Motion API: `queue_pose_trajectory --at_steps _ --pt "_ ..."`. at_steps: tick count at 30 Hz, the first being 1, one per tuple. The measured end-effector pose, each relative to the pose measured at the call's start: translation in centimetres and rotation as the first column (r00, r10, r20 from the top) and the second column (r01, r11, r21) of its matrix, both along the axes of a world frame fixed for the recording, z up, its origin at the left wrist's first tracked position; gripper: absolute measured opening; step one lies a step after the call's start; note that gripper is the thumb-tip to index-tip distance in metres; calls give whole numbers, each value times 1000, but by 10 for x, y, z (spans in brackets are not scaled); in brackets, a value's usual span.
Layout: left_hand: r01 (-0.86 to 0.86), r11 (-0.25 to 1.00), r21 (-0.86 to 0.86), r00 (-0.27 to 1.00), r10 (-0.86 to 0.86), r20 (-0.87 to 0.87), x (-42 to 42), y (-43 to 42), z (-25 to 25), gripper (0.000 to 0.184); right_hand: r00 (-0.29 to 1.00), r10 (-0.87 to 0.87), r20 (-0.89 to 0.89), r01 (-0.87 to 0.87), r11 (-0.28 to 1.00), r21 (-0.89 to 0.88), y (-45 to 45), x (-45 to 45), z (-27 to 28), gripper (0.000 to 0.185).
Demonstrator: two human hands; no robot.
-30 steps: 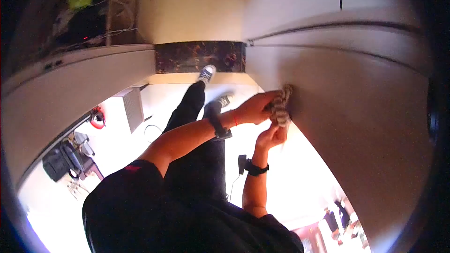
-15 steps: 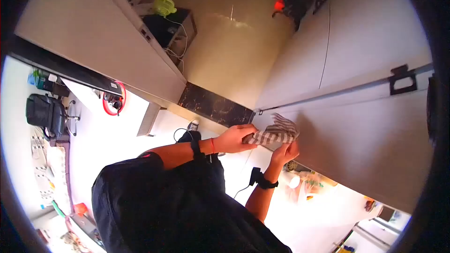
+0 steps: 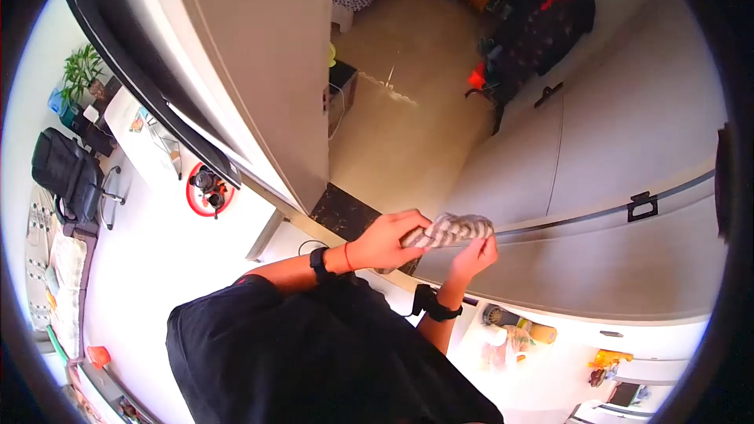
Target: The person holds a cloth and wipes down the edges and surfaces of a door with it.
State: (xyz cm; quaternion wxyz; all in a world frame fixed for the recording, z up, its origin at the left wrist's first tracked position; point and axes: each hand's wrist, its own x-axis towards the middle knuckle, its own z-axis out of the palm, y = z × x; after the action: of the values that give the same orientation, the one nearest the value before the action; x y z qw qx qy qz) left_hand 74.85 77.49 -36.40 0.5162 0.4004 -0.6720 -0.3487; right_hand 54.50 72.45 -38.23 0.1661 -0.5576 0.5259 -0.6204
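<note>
A striped brown-and-white cloth (image 3: 453, 229) is stretched between my two hands, bunched into a thick bundle. My left hand (image 3: 389, 240) wraps round its left end, thumb below and fingers above. At the other end, my right hand (image 3: 474, 257) pinches the cloth from underneath. Both wrists carry dark bands. Just beyond the bundle stands the pale door (image 3: 613, 255) with its metal latch plate.
A second pale door panel or wall (image 3: 259, 71) rises on the left. Between them, a dark threshold (image 3: 345, 210) leads to a room with a clothes-covered rack (image 3: 542, 27). A red round tray (image 3: 210, 190) and an office chair (image 3: 71, 169) stand left.
The cloth's loose, fanned upper end is now gathered into the bundle. My view has shifted, showing more of the room beyond the doorway. Both hands keep their hold.
</note>
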Motion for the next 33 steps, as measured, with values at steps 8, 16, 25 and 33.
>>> queue_pose_trajectory --at_steps 8,16,25,33 --pt "-486 858 -167 871 491 -10 139 31 36 39 937 350 -8 -349 935 56 -18 162 25 11" --pt "-785 598 -160 620 760 -198 200 55 44 43 699 715 -1 -715 699 -13 -51 268 52 7" --pt "-905 91 -415 201 952 -229 227 11 74 54 489 872 -16 -854 475 -211 -82 339 103 11" --pt "-871 89 -483 103 995 -4 237 -26 97 70 534 833 -144 -818 466 -336 -100 382 135 16"
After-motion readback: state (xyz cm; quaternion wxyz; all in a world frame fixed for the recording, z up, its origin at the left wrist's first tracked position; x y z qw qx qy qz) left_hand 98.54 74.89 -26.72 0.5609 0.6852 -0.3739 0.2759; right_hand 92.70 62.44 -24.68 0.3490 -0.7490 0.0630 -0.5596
